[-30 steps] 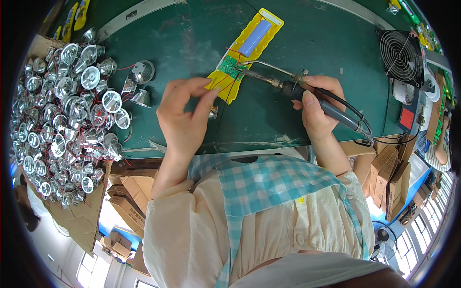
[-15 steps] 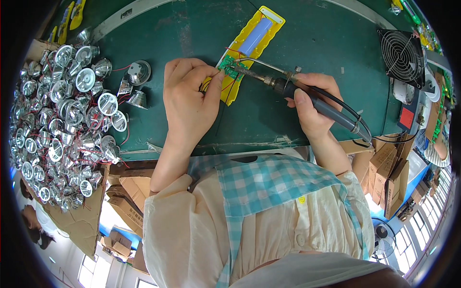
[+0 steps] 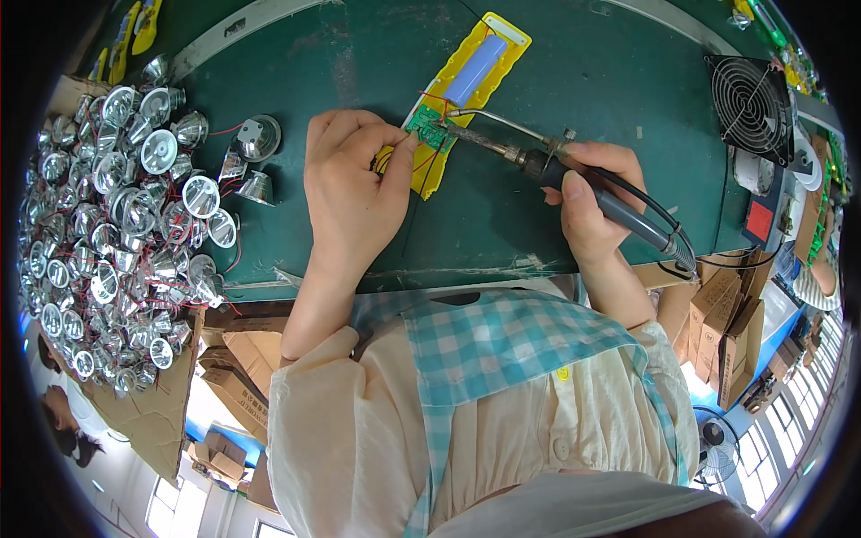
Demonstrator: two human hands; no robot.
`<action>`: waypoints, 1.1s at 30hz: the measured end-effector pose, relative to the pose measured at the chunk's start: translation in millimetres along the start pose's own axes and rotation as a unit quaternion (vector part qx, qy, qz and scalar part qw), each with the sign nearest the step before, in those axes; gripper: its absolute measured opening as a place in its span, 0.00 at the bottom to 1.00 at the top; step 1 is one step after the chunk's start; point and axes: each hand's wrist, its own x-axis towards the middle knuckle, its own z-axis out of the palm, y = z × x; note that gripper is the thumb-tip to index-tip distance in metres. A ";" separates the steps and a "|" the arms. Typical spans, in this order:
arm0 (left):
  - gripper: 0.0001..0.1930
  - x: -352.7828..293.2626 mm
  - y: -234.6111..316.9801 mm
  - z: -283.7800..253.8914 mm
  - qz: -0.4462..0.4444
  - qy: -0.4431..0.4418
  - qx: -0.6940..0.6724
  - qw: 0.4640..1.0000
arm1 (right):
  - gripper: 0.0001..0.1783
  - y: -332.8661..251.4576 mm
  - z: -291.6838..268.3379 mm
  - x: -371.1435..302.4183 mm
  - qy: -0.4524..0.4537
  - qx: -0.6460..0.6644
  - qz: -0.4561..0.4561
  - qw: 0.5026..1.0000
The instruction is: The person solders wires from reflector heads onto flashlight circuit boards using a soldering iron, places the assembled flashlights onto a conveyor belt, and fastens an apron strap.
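Observation:
A long yellow plastic housing (image 3: 504, 65) lies slantwise on the bench, with a blue-purple cylindrical battery (image 3: 475, 70) in its far part. Nearer to me sits a small green circuit board (image 3: 429, 132) with red and black wires around it. My left hand (image 3: 354, 170) pinches at the board's left edge; thin wires (image 3: 383, 163) loop out beneath its fingers, and the fingertips partly hide what they grip. In my right hand (image 3: 594, 202) is a grey-handled soldering iron (image 3: 619, 212), with a thin bent metal tube (image 3: 502, 119) fixed alongside. Its tip points left, at the board's upper right part.
Shiny reflector cups (image 3: 134, 211) with red wires form a large heap on cardboard at the left; several lie loose beside it. A black fan (image 3: 750, 109) stands at the right on the green bench (image 3: 296, 81). Cardboard boxes (image 3: 717, 309) are below the bench's near edge.
My right hand has shifted slightly right with the soldering iron, and its tip and tube have moved a little to the right on the board. My left hand stays nearly in place.

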 end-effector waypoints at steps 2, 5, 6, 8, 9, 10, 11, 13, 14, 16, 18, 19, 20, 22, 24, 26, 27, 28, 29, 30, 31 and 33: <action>0.01 0.1 0.1 -0.3 -0.003 0.000 -0.001 1.000 | 0.11 0.3 0.0 0.0 -0.002 0.002 -0.005 1.000; 0.03 -0.7 -1.2 -1.3 0.004 -0.005 0.004 1.000 | 0.11 1.0 0.1 1.1 -0.002 0.007 -0.018 1.000; 0.06 -1.2 -1.6 -1.8 0.011 -0.007 0.005 1.000 | 0.11 1.3 -0.3 1.6 -0.002 0.009 -0.019 1.000; 0.09 -1.6 4.0 -3.7 0.020 -0.008 0.010 1.000 | 0.11 1.7 -1.7 2.4 0.008 0.030 -0.039 0.999; 0.13 -2.8 13.5 -5.2 0.011 -0.038 0.069 0.997 | 0.11 1.1 -2.4 2.9 0.008 0.032 -0.042 0.999; 0.17 -2.8 19.5 -6.3 0.003 -0.069 0.129 0.989 | 0.11 -0.2 -3.6 3.8 0.022 0.040 -0.038 0.998; 0.21 -0.9 17.5 -4.6 0.020 -0.124 0.185 0.975 | 0.11 -2.6 -5.5 5.9 0.036 0.048 -0.038 0.998; 0.20 5.3 16.3 -2.5 -0.004 -0.127 0.186 0.974 | 0.11 -4.2 -10.1 6.1 0.042 0.058 -0.045 0.996; 0.19 13.4 14.0 0.3 -0.029 -0.133 0.181 0.974 | 0.11 -4.7 -11.9 7.0 0.055 0.064 -0.044 0.995; 0.18 42.9 -0.6 3.2 0.016 -0.052 0.190 0.980 | 0.11 -4.2 -18.2 9.0 0.065 0.070 -0.047 0.994; 0.19 91.5 -6.5 6.9 -0.062 -0.049 0.207 0.975 | 0.10 -1.0 -22.1 9.3 0.071 0.077 -0.046 0.993; 0.22 122.0 -12.2 8.4 -0.078 -0.047 0.245 0.965 | 0.10 -4.2 -22.9 9.1 0.076 0.090 -0.048 0.992; 0.27 156.1 -22.3 12.0 -0.091 -0.035 0.283 0.954 | 0.10 -8.4 -22.2 9.3 0.079 0.102 -0.052 0.990; 0.29 212.2 -33.6 19.8 -0.127 -0.037 0.300 0.945 | 0.10 -5.7 -18.3 10.0 0.084 0.105 -0.057 0.989; 0.31 260.6 -41.6 34.3 -0.135 -0.059 0.304 0.941 | 0.10 -5.9 -20.6 10.5 0.096 0.101 -0.048 0.989; 0.39 280.4 -34.5 34.3 -0.148 -0.109 0.291 0.939 | 0.10 -4.0 -21.6 10.7 0.122 0.106 -0.037 0.986; 0.39 286.8 -32.8 39.8 -0.135 -0.077 0.318 0.935 | 0.10 -4.3 -26.1 10.5 0.126 0.083 -0.045 0.988; 0.39 293.0 -35.0 39.5 -0.124 -0.043 0.346 0.929 | 0.10 -4.7 -29.2 11.3 0.139 0.074 -0.047 0.986; 0.33 299.4 -41.1 28.1 -0.193 -0.044 0.352 0.915 | 0.10 -3.1 -32.1 10.7 0.155 0.066 -0.045 0.985; 0.39 302.1 -84.7 9.0 -0.076 0.055 0.349 0.933 | 0.11 -2.6 -32.1 10.6 0.150 0.072 -0.056 0.984; 0.37 298.0 -88.0 -16.8 -0.135 0.059 0.356 0.923 | 0.11 -2.2 -34.0 11.6 0.148 0.078 -0.060 0.984; 0.34 299.1 -139.7 -64.7 -0.260 0.019 0.462 0.847 | 0.11 -4.5 -35.2 12.2 0.142 0.072 -0.066 0.985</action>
